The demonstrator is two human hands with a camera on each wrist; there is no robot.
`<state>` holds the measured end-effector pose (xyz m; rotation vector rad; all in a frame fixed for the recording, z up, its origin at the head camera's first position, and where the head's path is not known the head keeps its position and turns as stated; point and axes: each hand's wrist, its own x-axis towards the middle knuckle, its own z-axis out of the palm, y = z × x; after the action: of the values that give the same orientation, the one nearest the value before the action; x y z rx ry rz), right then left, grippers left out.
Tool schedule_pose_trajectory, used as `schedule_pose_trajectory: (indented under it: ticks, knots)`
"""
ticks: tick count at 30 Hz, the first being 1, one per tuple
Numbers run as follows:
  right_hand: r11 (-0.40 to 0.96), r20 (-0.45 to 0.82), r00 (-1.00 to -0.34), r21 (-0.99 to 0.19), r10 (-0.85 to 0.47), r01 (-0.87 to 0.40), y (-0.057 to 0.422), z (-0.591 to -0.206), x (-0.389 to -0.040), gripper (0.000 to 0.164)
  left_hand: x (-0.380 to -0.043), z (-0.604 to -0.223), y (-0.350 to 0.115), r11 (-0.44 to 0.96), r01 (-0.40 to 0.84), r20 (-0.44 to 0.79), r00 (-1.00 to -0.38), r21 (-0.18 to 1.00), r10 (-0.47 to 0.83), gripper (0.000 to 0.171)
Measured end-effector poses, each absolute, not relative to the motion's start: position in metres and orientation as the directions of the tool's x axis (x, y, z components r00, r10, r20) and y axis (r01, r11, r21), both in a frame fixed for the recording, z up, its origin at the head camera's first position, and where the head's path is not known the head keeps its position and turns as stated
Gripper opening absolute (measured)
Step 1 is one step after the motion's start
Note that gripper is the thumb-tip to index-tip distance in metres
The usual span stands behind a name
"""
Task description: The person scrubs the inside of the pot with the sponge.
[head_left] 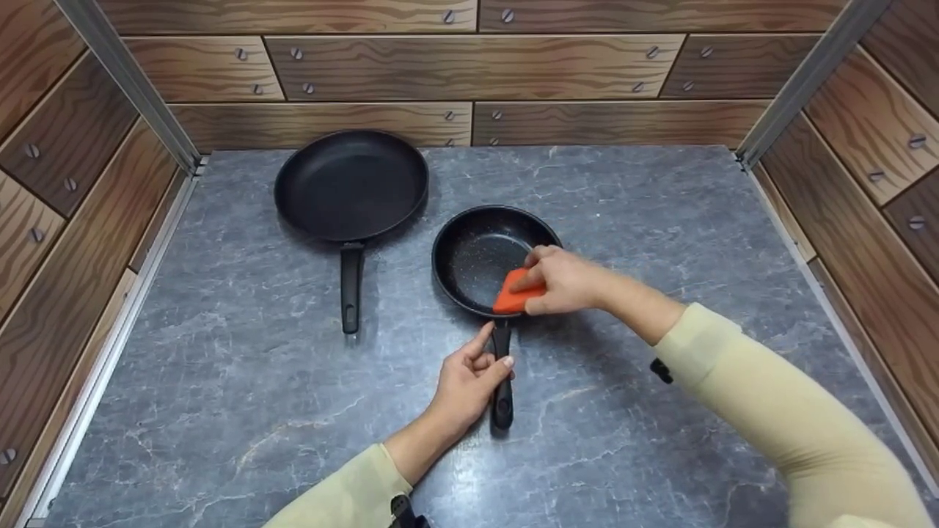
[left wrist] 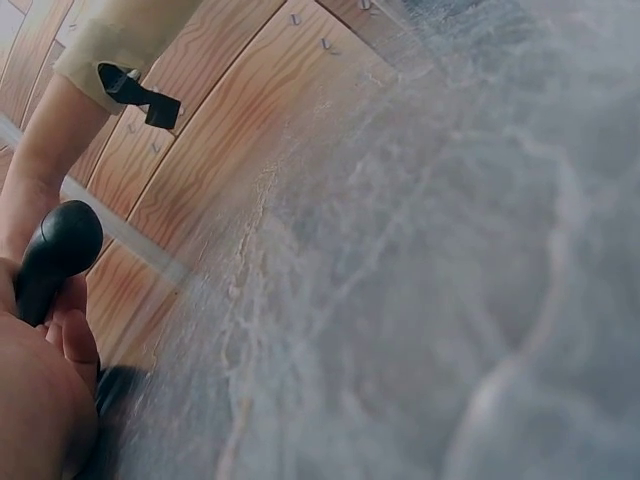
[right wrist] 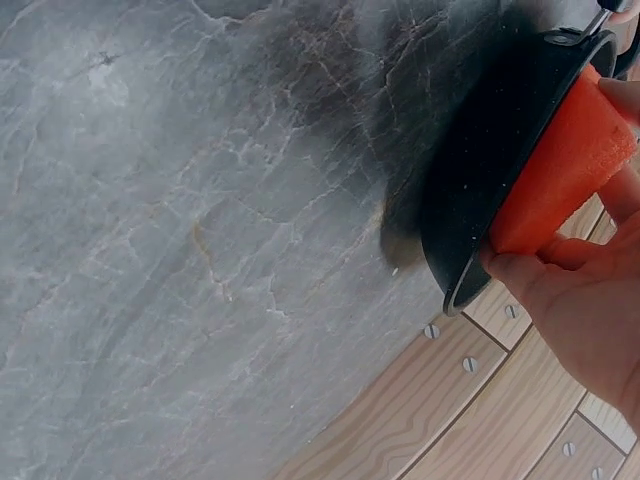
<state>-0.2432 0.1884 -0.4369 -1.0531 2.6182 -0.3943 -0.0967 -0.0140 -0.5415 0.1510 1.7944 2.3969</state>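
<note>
A small black speckled frying pan (head_left: 469,260) sits near the middle of the table, its handle (head_left: 502,403) toward me. My left hand (head_left: 463,383) grips that handle close to the pan, thumb on top and index finger stretched along the side. In the left wrist view the rounded handle end (left wrist: 70,238) sticks out past the hand. An orange sponge (head_left: 511,297) is pinched in my right hand (head_left: 568,282), against the inner near-right wall of the pan. The right wrist view has the sponge (right wrist: 560,170) inside the rim, with the thumb and fingers around it.
A larger black frying pan (head_left: 352,187) stands behind and to the left, its handle (head_left: 351,290) pointing toward me. The grey marbled table (head_left: 242,381) is bordered by wood-patterned panels (head_left: 469,66) at the back and both sides.
</note>
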Motion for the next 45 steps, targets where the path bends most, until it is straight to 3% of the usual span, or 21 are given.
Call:
schedule_pose_trajectory:
  ticks: [23,45]
  knots:
    - [0.673,-0.023,-0.754,-0.468,-0.656,-0.572,0.171,-0.463,-0.227,0.049,-0.096,-0.542,-0.014,-0.257,-0.038,0.011,-0.983,0.966,0.185,0.074]
    - [0.661,0.019,-0.758,-0.476,-0.652,-0.580,0.140,-0.476,-0.246,0.047,-0.096,-0.544,-0.014,-0.267,-0.041,0.011,-0.982,0.963,0.190,0.074]
